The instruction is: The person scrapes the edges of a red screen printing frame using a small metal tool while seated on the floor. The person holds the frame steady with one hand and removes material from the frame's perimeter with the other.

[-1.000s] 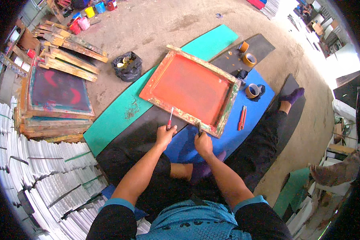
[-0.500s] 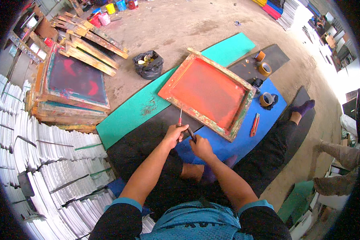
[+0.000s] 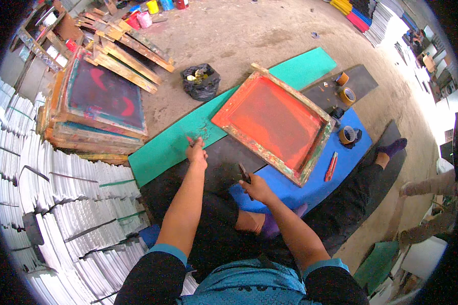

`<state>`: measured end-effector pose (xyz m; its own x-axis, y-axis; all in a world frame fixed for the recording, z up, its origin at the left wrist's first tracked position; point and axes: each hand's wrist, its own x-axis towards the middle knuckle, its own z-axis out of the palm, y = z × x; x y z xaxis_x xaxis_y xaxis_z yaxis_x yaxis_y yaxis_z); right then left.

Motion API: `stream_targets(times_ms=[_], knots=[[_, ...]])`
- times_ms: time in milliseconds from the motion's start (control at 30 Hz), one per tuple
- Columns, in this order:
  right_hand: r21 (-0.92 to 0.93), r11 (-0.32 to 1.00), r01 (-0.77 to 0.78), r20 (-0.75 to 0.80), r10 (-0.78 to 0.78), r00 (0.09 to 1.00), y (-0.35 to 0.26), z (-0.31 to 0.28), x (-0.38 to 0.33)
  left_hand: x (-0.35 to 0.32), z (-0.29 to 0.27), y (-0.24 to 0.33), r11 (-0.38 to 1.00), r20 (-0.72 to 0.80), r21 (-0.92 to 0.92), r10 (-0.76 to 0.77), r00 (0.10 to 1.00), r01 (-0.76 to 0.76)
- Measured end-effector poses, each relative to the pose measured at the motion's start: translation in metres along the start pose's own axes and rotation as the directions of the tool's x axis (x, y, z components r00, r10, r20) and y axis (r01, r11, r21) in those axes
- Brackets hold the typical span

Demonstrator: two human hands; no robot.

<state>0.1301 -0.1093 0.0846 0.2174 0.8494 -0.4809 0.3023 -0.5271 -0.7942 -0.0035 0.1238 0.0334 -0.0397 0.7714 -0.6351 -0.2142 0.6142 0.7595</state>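
My left hand [image 3: 197,151] is out over the green board [image 3: 163,152], closed around a slim red-handled screwdriver [image 3: 189,139]. Its thin shaft is hard to make out against the green. In front of my lap, my right hand [image 3: 258,189] grips a dark tool [image 3: 244,173] that looks like pliers; its lower part is hidden in the fist. Beyond both hands lies a wooden screen-printing frame [image 3: 304,174] with orange-red mesh, slanted across the green, black and blue boards. Neither hand touches it. Dark crumbs [image 3: 204,128] are scattered on the green board near my left hand.
A red cutter-like tool [image 3: 331,166] and brown tape rolls [image 3: 347,134] rest right of the frame. A black bag of scraps [image 3: 200,81] stands beyond the green board. Stacked screen frames [image 3: 94,104] and white sheet bundles [image 3: 66,188] line the left. My leg [image 3: 348,201] stretches right.
My left hand has moved left and forward with the screwdriver, away from my right hand, onto the green board. The right hand still holds the dark tool. The whole view has shifted slightly.
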Motion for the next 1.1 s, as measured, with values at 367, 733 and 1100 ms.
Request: stream_targets(times_ms=[367,733,1100], knots=[[0.517,0.801,-0.302,0.161,0.255,0.953,0.064,-0.056,-0.022,-0.029,0.022,-0.018,0.985,0.096,0.162,0.044,0.994,-0.059],[0.517,0.782,-0.350,0.125,0.335,0.934,0.071,-0.089,-0.025,-0.083,0.042,-0.042,0.887,0.321,0.393,0.115,0.940,-0.242],[0.267,0.885,-0.381,-0.164,0.431,0.887,0.048,-0.073,-0.022,-0.086,0.046,-0.050,0.912,0.375,0.346,0.082,0.924,-0.222]])
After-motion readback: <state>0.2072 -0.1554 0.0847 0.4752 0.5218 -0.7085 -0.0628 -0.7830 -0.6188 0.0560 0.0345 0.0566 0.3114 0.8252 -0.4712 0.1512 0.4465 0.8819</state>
